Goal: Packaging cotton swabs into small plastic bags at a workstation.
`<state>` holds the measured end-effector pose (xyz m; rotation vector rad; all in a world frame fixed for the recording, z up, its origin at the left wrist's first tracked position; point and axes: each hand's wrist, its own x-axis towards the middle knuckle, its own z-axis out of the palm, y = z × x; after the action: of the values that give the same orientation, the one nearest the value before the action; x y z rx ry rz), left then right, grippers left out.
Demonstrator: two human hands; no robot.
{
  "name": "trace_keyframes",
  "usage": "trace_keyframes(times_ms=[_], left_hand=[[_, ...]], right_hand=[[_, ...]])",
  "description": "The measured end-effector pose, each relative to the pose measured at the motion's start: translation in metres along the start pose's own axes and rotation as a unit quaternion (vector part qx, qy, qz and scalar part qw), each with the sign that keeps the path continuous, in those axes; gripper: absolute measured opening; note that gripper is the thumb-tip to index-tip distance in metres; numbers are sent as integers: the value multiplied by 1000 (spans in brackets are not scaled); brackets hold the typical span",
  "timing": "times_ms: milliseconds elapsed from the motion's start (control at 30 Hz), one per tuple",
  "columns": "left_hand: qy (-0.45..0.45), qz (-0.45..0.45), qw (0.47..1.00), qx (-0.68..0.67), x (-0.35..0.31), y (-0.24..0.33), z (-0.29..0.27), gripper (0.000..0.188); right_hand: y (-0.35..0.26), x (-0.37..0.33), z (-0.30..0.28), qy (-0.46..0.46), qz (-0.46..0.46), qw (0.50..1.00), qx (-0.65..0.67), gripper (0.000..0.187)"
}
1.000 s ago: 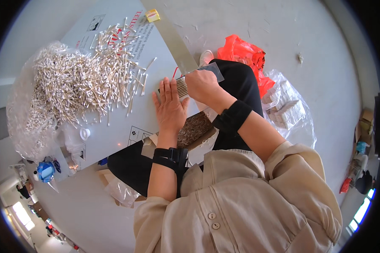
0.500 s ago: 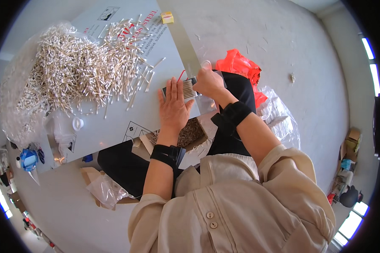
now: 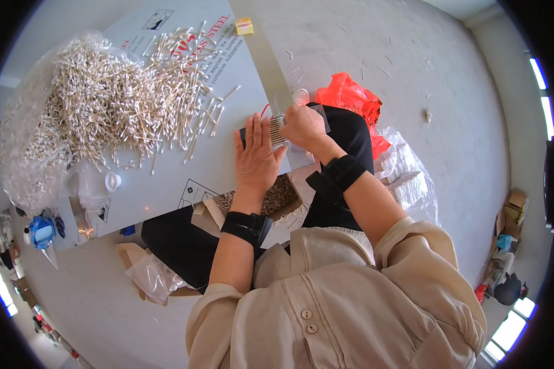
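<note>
A neat row of cotton swabs [image 3: 277, 130] lies side by side on a dark flat piece [image 3: 243, 138] at the table's right edge. My left hand [image 3: 256, 158] rests flat across the left part of the row, fingers stretched out, gripping nothing. At the row's right end my right hand [image 3: 305, 128] is closed, its fingers curled around a clear plastic bag [image 3: 322, 115] that shows beside the knuckles. Its fingertips are hidden under the hand. A thin red strip [image 3: 265, 111] sticks up just beyond my left fingers.
A big heap of loose cotton swabs [image 3: 117, 98] spills from a clear bag across the grey table [image 3: 160, 190]. A small yellow box [image 3: 244, 26] sits at the far edge. Below the table stands a carton of swabs [image 3: 280, 200]. Red plastic [image 3: 348, 95] lies right of my knee.
My left hand has shifted slightly right over the swabs. Less of the row shows between my hands. My right hand stays closed at the row's right end.
</note>
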<state>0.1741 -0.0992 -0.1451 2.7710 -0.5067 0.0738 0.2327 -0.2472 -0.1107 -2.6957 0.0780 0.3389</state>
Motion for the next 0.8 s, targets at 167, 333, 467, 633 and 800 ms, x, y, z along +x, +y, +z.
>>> trace_keyframes(times_ms=[167,333,467,633,800], left_hand=[[1,0,1000,-10,0,3,-1,76],[20,-3,1000,-9,-1,3,0,75],[14,1,1000,-12,0,5,0,76],[9,-8,1000,-20,2,10,1,77],[23,-7,999,-26,3,16,7,77]], right_hand=[[6,-1,4,26,7,999,28,20],[-1,-7,-8,-18,17,999,29,22],[0,-9,-8,-7,12,999,43,22],[1,-9,-7,3,0,999,47,21],[2,-9,-6,8,2,999,54,19]])
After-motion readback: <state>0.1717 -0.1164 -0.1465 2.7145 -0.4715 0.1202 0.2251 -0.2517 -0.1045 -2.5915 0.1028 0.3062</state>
